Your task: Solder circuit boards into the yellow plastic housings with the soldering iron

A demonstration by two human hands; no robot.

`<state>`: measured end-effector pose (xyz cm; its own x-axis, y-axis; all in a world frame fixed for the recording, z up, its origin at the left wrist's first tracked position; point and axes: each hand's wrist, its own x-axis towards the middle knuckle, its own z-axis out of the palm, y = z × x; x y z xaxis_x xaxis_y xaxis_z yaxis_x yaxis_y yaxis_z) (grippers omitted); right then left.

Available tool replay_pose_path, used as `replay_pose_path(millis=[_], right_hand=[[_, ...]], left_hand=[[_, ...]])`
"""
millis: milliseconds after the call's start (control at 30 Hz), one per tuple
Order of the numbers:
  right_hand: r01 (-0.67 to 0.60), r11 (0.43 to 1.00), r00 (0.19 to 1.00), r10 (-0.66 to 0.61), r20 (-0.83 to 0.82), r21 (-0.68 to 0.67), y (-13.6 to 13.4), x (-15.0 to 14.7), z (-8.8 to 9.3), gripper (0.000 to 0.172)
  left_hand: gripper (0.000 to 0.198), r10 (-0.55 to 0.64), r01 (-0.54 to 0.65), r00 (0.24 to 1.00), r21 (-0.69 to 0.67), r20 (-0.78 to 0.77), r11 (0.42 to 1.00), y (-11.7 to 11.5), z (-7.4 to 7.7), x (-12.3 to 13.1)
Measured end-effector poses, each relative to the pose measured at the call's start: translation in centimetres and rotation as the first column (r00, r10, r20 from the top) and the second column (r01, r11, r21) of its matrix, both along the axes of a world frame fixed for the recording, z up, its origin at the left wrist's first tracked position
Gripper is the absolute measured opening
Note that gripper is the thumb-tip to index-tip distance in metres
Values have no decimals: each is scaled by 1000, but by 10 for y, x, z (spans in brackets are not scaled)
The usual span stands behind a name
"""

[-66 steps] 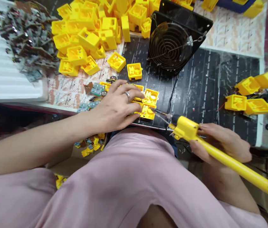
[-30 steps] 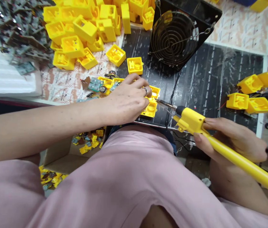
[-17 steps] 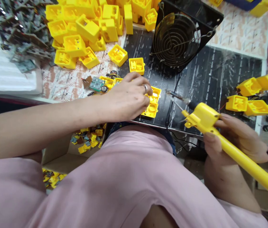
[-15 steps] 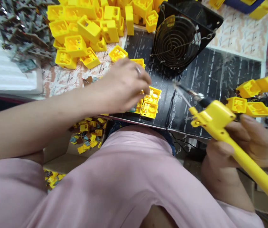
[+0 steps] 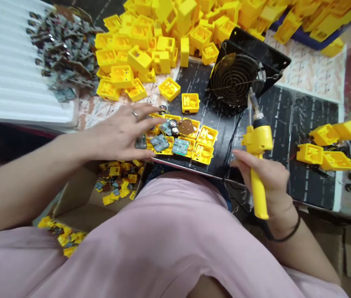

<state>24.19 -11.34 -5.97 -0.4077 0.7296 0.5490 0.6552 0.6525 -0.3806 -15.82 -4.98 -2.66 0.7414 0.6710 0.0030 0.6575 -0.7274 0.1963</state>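
My left hand (image 5: 119, 130) lies spread over the left end of a row of small yellow plastic housings (image 5: 204, 153), its fingertips by the parts there. Whether it touches them is hard to tell. Green circuit boards (image 5: 180, 146), a brown board (image 5: 187, 127) and small round metal parts (image 5: 173, 123) with wires sit in or on the housings. My right hand (image 5: 270, 176) is closed around a yellow soldering gun (image 5: 257, 138). Its metal tip points up and away, in front of the black fan (image 5: 236, 76).
Behind the row rises a heap of yellow housings (image 5: 139, 35). A pile of wired circuit boards (image 5: 66, 49) lies by white foam (image 5: 10, 62) at left. More housings (image 5: 310, 153) lie at right. Below the table edge, a cardboard box (image 5: 78, 194) holds yellow assemblies.
My left hand has moved left off the row and spread its fingers, uncovering the boards. My right hand has swung the soldering gun leftward and more upright. The view has shifted slightly.
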Motion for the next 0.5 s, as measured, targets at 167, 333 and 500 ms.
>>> replay_pose_path(millis=[167, 333, 500], right_hand=[[-155, 988, 985, 156, 71, -17, 21, -34, -7, 55], [-203, 976, 975, 208, 73, -75, 46, -52, -19, 54], [-277, 959, 961, 276, -19, -65, 50, -124, -28, 49]], left_hand=[[83, -91, 102, 984, 64, -156, 993, 4, -10, 32], [76, -96, 119, 981, 130, -169, 984, 5, -14, 43], [55, -35, 58, 990, 172, -136, 983, -31, 1, -19]])
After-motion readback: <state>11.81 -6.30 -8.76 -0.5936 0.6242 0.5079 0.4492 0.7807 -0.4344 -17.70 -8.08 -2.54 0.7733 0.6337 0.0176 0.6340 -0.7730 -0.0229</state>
